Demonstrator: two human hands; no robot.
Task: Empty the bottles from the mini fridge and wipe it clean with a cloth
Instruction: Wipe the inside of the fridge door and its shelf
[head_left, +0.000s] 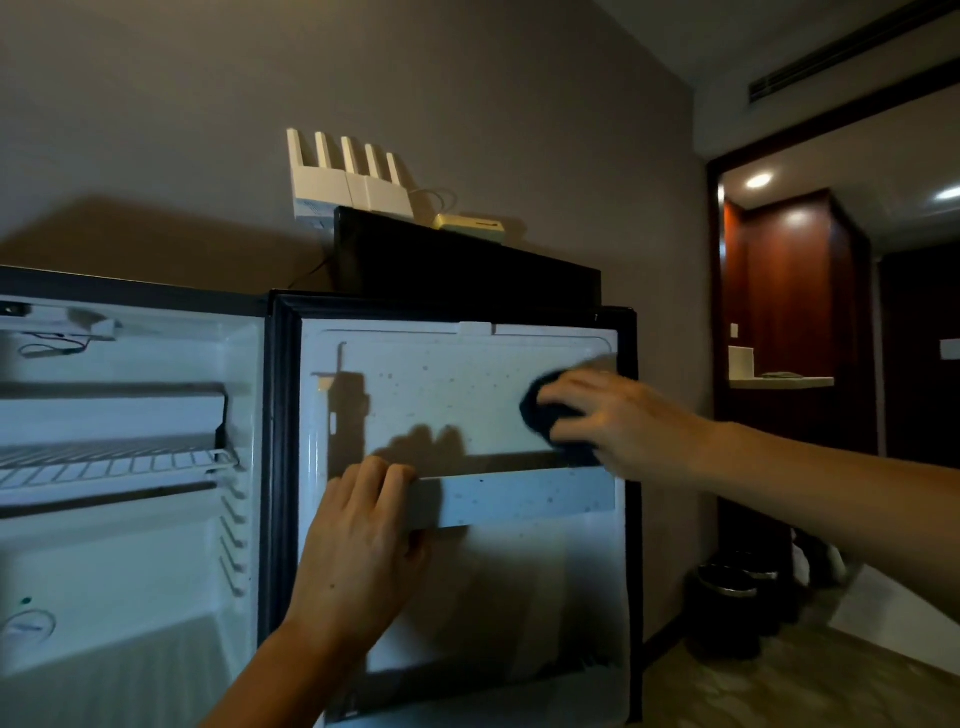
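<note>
The mini fridge (130, 545) stands open at the left, its white inside holding a wire shelf (114, 460) and no bottles that I can see. Its door (457, 395) is swung open toward me, with a speckled white inner panel. My left hand (358, 551) grips the left end of the door's shelf rail (519, 501), fingers curled over its top edge. My right hand (613, 415) presses a dark cloth (540, 410) against the upper right of the inner door panel.
White routers with antennas (348, 182) and a dark box (467, 265) sit on top of the fridge. Right of the door a doorway (800, 322) leads to a wooden cabinet and a small shelf. Dark round bins (727, 587) stand on the floor at the lower right.
</note>
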